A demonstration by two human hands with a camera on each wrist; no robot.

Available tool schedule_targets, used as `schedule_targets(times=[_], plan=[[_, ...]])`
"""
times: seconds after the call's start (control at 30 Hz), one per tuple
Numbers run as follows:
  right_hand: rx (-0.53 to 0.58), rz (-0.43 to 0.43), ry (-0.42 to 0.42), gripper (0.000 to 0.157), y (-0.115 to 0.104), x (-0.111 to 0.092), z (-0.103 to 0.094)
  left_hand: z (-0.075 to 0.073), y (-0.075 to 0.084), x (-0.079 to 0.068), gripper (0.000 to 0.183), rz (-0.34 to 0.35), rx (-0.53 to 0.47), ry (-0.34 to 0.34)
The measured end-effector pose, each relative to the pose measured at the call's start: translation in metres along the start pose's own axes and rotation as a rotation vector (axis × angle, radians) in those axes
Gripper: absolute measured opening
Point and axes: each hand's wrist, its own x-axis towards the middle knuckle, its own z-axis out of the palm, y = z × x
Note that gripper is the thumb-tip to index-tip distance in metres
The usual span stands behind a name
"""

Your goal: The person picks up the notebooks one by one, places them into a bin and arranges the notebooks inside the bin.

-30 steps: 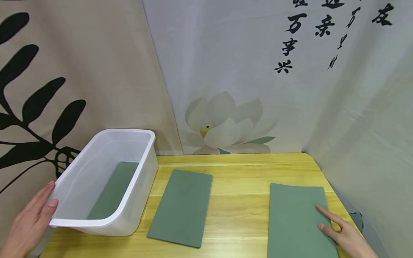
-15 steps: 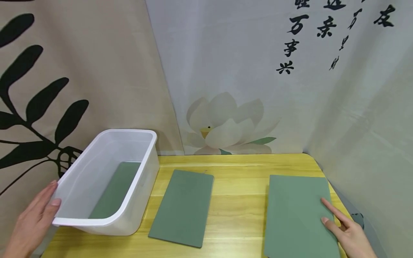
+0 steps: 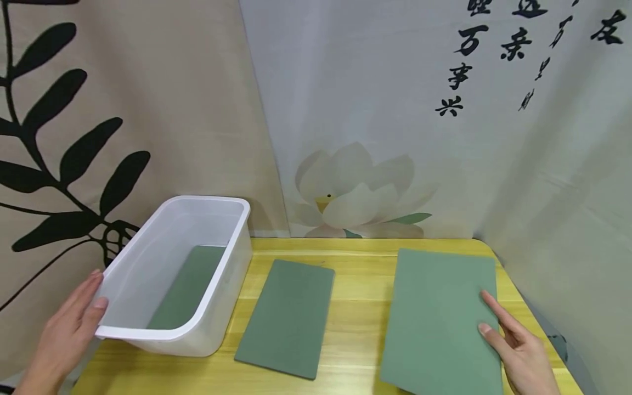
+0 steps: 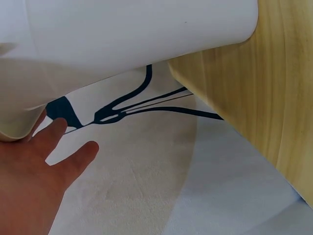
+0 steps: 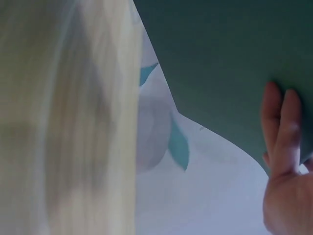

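Note:
My right hand (image 3: 523, 351) pinches the right edge of a green notebook (image 3: 439, 323), index finger and thumb on its upper face. The right wrist view shows other fingers (image 5: 289, 127) against the dark underside of the notebook (image 5: 220, 58), which is raised above the table. On the left, my left hand (image 3: 69, 329) rests at the near left corner of a white plastic bin (image 3: 229, 307), fingers fairly straight along its rim. A flat green piece like the notebooks (image 3: 190, 288) lies inside the bin. Between bin and right hand, a second green notebook (image 3: 288, 318) lies flat, slightly turned.
The bin stands on the left of a yellow wood-grain table (image 3: 360, 307), its left side at the table's edge. Behind hangs a pale curtain (image 3: 355, 99) with a lotus, leaves and black characters. The table's right edge slants beside my right hand.
My right hand has lifted the notebook and brought it up and to the left; its far edge now reaches further back. The left hand keeps its place at the bin while the view shifts slightly.

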Motion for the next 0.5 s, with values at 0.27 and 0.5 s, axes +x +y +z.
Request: schedule_targets(times=[0.27, 0.5], plan=[[0.215, -0.173, -0.027, 0.06, -0.028, 0.0, 0.041, 0.0, -0.001, 0.001, 0.059, -0.006, -0.023, -0.025], [0.34, -0.314, -0.1, 0.057, -0.058, 0.005, 0.079, -0.002, 0.001, 0.0, 0.06, -0.028, -0.03, -0.039]])
